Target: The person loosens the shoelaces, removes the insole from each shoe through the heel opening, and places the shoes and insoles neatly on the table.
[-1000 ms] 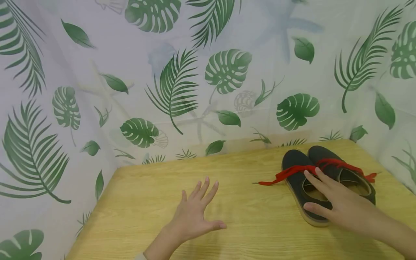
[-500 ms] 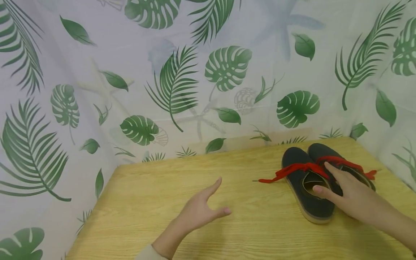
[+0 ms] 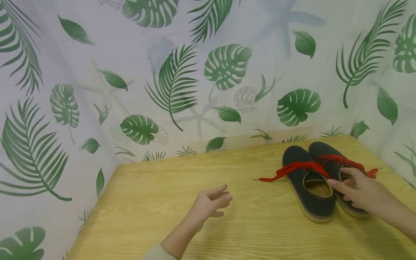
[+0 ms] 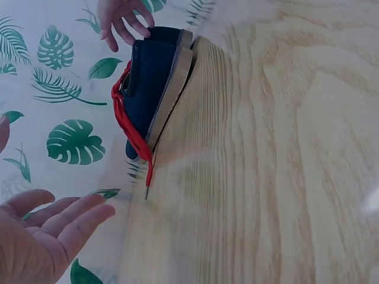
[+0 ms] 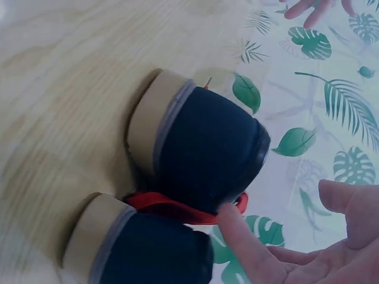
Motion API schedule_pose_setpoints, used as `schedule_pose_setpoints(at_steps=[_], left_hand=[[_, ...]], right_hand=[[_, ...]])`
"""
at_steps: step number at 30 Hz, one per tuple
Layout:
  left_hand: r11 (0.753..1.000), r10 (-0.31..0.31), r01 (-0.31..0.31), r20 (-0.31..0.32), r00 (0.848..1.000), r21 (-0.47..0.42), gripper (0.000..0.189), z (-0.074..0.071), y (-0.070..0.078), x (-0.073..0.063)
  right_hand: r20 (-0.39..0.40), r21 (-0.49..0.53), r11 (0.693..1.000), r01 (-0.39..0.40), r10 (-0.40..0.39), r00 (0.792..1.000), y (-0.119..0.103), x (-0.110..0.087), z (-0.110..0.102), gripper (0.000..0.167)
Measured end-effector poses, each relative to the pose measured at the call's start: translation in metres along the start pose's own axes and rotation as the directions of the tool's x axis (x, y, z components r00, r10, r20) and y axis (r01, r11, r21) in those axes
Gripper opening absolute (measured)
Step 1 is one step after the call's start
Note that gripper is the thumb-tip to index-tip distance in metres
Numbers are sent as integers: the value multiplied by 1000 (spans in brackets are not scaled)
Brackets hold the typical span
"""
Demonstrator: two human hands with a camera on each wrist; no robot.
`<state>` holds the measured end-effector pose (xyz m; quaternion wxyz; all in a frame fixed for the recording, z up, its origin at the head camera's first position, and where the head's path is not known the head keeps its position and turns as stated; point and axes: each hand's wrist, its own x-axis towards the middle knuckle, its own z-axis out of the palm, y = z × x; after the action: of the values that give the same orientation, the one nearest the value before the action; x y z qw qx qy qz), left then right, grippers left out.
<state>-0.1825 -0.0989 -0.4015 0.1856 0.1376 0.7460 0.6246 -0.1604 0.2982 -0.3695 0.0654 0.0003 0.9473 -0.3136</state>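
Head view: soft, even, slightly dim light w/ warm yellow tint on bench (image 3: 253,231); faint, soft-edged shadows below L hand (image 3: 209,206) & R arm (image 3: 398,216). L wrist view: cooler, bluish, w/ small white glare spot at far R edge. R wrist view: pale glare, top L corner; dark shoes (image 5: 207,148) show little detail, focus a bit soft

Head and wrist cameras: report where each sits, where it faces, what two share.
Head: on the head, facing forward and down at the dark shoes on the wooden table; left hand and right hand show.
Left wrist: on that wrist, facing across the table toward the shoes; left hand near, right hand beyond.
Right wrist: on that wrist, facing the shoes' heels; right hand near, left hand at top.
Shared: both wrist views show red laces and both hands.
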Motion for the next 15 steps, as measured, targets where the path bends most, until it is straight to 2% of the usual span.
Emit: schedule_pose_setpoints(at_steps=[4, 9, 15], left_hand=[[996, -34, 31, -29, 999, -78, 63, 6, -3, 4], [983, -69, 64, -26, 997, -170, 62, 14, -6, 12], [935, -165, 161, 16, 986, -317, 64, 28, -7, 23]], right_hand=[[84, 120, 991, -57, 47, 995, 5, 1, -3, 84], [116, 189, 978, -89, 68, 991, 17, 0, -7, 79], [157, 278, 947, -161, 120, 980, 26, -1, -9, 81]])
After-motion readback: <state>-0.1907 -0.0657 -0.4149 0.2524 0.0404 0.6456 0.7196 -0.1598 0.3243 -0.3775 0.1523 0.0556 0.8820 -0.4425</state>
